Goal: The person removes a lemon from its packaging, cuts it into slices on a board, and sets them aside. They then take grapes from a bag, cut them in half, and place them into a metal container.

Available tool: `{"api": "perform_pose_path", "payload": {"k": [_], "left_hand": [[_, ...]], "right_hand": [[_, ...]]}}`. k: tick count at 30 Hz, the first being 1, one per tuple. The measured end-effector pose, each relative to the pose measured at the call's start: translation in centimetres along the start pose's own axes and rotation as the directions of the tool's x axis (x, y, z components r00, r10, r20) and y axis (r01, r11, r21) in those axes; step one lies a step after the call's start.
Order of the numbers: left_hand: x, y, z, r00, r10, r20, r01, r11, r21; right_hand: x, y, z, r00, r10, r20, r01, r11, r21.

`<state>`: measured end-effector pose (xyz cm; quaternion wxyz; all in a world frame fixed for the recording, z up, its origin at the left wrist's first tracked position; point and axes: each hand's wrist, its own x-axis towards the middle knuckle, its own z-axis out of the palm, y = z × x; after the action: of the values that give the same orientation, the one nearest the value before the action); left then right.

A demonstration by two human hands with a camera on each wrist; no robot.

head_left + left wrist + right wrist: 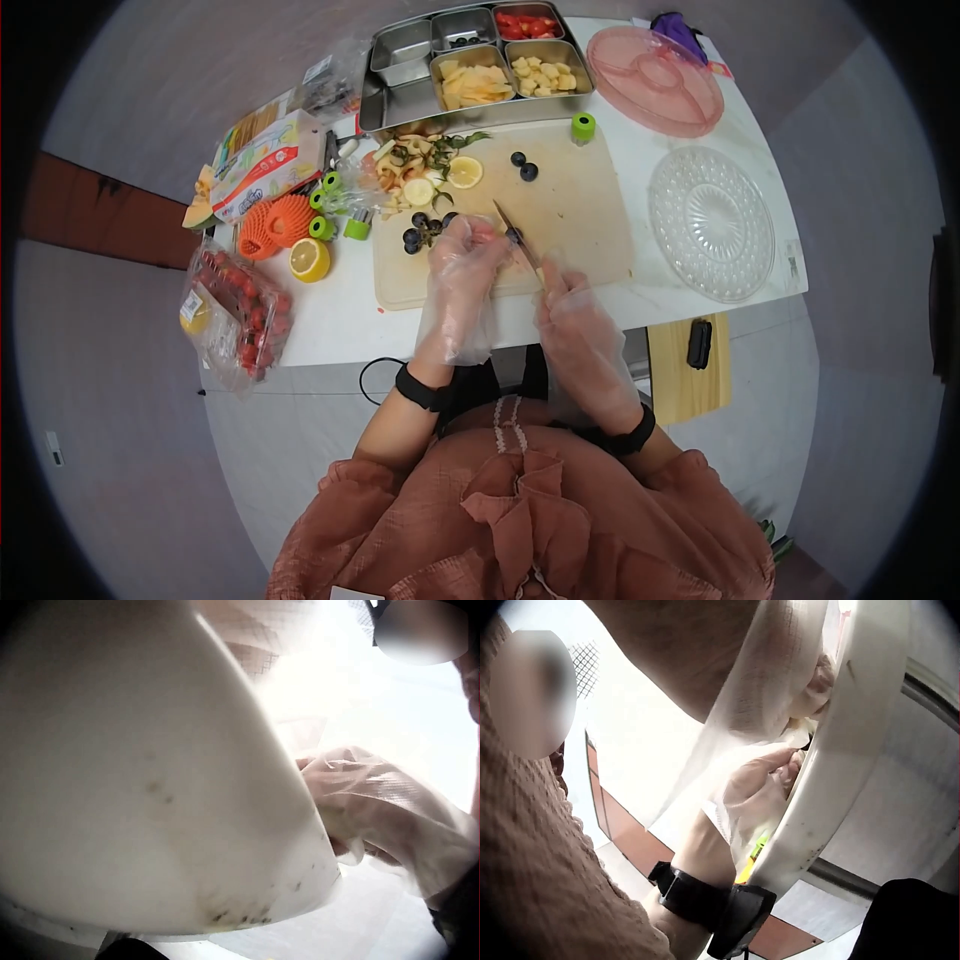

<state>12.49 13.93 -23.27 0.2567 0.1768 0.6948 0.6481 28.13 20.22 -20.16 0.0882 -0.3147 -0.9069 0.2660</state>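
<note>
Both hands wear clear plastic gloves over the cutting board (590, 215). My right hand (580, 320) grips a small knife (522, 240) by its handle, the blade pointing away and to the left. With curled fingers my left hand (462, 275) pinches a dark blueberry (514, 235) right beside the blade. Several more blueberries (412, 238) lie just left of that hand, and others (528, 172) sit farther up the board. Lemon slices (465, 172) and a heap of fruit peelings (405, 160) cover its upper left. The wrist views mostly show the table's edge and gloved hands.
A steel tray (385, 110) with compartments of cut fruit stands behind the board. To the right are a pink divided plate (640, 90) and a clear glass plate (712, 225). Boxed strawberries (250, 310), a half lemon (310, 260) and orange foam netting (275, 225) lie left.
</note>
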Motion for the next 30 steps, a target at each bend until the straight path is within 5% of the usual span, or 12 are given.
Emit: {"api": "perform_pose_path", "payload": {"k": [8, 10, 14, 16, 20, 22, 25, 30], "left_hand": [[0.2, 0.5, 0.0, 0.997, -0.08, 0.003, 0.08, 0.996, -0.037], [0.4, 0.2, 0.0, 0.995, -0.096, -0.016, 0.095, 0.995, -0.021], [0.4, -0.1, -0.2, 0.998, -0.064, 0.003, 0.065, 0.998, -0.014], [0.4, -0.1, -0.2, 0.998, -0.066, 0.007, 0.066, 0.996, -0.057], [0.5, -0.1, -0.2, 0.997, -0.075, -0.008, 0.075, 0.997, -0.01], [0.5, -0.3, -0.2, 0.998, -0.064, 0.007, 0.064, 0.998, -0.017], [0.4, 0.0, -0.2, 0.997, -0.071, 0.014, 0.071, 0.996, -0.048], [0.2, 0.5, 0.2, 0.996, -0.087, 0.0, 0.087, 0.993, -0.076]], "right_hand": [[0.4, -0.1, 0.0, 0.998, 0.004, 0.066, -0.007, 0.999, 0.047], [0.2, 0.4, 0.9, 0.985, -0.137, -0.109, 0.117, 0.978, -0.171], [-0.1, 0.2, 0.1, 0.976, -0.167, -0.141, 0.137, 0.969, -0.206], [0.2, -0.6, -1.2, 0.987, 0.032, 0.155, -0.034, 0.999, 0.01], [0.4, 0.2, 0.5, 0.998, -0.052, 0.027, 0.054, 0.995, -0.088], [-0.1, 0.1, -0.2, 0.993, -0.104, -0.05, 0.108, 0.99, 0.088], [-0.5, -0.8, -2.1, 0.986, 0.019, 0.166, -0.02, 1.0, 0.007], [-1.4, -0.4, -2.0, 0.992, -0.025, 0.122, 0.03, 0.999, -0.041]]}}
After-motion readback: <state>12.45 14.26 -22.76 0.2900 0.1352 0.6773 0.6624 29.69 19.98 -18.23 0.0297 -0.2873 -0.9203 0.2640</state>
